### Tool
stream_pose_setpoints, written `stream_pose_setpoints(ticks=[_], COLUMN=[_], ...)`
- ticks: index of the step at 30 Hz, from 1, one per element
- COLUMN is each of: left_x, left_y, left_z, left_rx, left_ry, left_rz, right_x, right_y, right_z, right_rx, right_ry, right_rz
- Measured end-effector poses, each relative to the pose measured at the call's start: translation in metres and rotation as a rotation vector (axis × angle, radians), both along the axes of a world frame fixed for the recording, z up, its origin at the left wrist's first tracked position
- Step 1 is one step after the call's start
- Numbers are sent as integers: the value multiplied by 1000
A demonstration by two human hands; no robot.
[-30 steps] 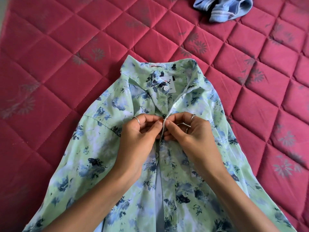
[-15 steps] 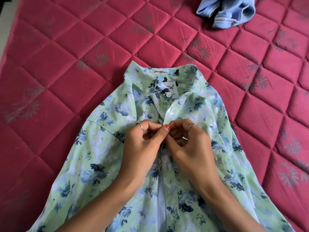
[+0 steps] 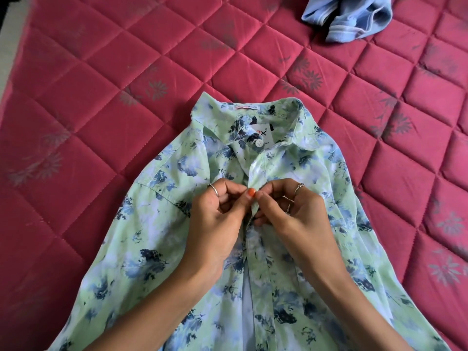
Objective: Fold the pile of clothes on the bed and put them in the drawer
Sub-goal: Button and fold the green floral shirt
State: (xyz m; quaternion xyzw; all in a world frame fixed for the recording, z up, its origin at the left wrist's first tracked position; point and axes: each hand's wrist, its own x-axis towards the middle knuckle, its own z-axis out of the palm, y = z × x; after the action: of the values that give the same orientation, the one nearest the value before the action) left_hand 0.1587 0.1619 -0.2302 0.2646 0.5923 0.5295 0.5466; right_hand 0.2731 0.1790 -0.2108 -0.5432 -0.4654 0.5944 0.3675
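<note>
From the head camera we see the green floral shirt (image 3: 157, 239) lying front-up on the red quilted bed (image 3: 101, 72), collar away from us. Our left hand (image 3: 217, 224) and right hand (image 3: 291, 219) meet at the placket below the collar, fingers curled, each pinching a shirt edge, thumbs touching. A blue garment (image 3: 354, 16) lies well apart, top right.

Shirt (image 3: 157, 249) on bed (image 3: 101, 72)
</note>
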Motion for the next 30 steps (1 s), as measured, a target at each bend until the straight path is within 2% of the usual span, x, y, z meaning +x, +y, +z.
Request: stream_pose_setpoints(ticks=[3, 7, 9, 19, 24, 28, 30], left_x=[-1, 2, 3, -1, -2, -3, -3], left_y=[-1, -1, -1, 3, 4, 4, 3], left_z=[0, 3, 1, -6, -9, -11, -12], left_rx=[19, 49, 84, 71, 52, 59, 69], left_ry=[22, 4, 29, -28, -90, -58, -19], left_rz=[5, 30, 13, 17, 33, 14, -6], right_x=[1, 3, 2, -2, -3, -6, -3], right_y=[0, 0, -2, -4, -5, 0, 7], right_z=[0, -10, -14, -16, -11, -7, -4], right_rx=[52, 344, 432, 477, 306, -155, -321], right_ry=[-54, -386, -478, -450, -318, 82, 257], right_rz=[35, 119, 124, 120, 116, -11, -29])
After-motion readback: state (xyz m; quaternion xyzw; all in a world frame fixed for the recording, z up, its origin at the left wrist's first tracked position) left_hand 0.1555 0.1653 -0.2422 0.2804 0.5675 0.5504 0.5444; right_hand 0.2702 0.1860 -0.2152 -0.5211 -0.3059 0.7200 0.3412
